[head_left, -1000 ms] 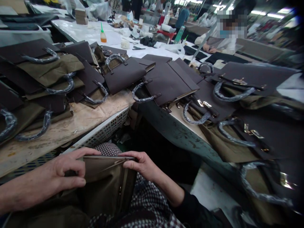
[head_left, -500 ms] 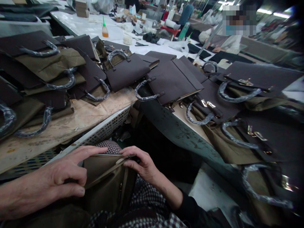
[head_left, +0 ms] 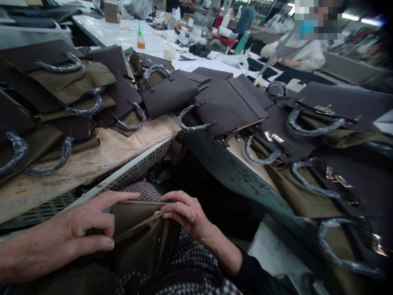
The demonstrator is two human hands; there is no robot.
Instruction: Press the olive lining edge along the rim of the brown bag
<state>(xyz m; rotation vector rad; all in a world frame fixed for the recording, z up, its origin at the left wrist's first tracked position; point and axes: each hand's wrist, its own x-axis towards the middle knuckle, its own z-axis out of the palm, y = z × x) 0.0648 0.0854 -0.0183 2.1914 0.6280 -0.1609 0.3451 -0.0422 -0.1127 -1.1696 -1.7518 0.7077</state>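
"Hands?"
"Right hand (head_left: 188, 213) pinches bag (head_left: 138, 250) edge; left hand (head_left: 82, 229) spread, index along it. Bag's between them."
"Surface, room?"
"Stained table (head_left: 132, 143) ahead, handbags (head_left: 172, 92) piled; co-worker (head_left: 291, 53) far beyond."

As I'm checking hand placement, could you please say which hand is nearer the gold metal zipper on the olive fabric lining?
Right. The right hand is at the top of the lining, just above the zipper; the left hand is farther, to the zipper's left.
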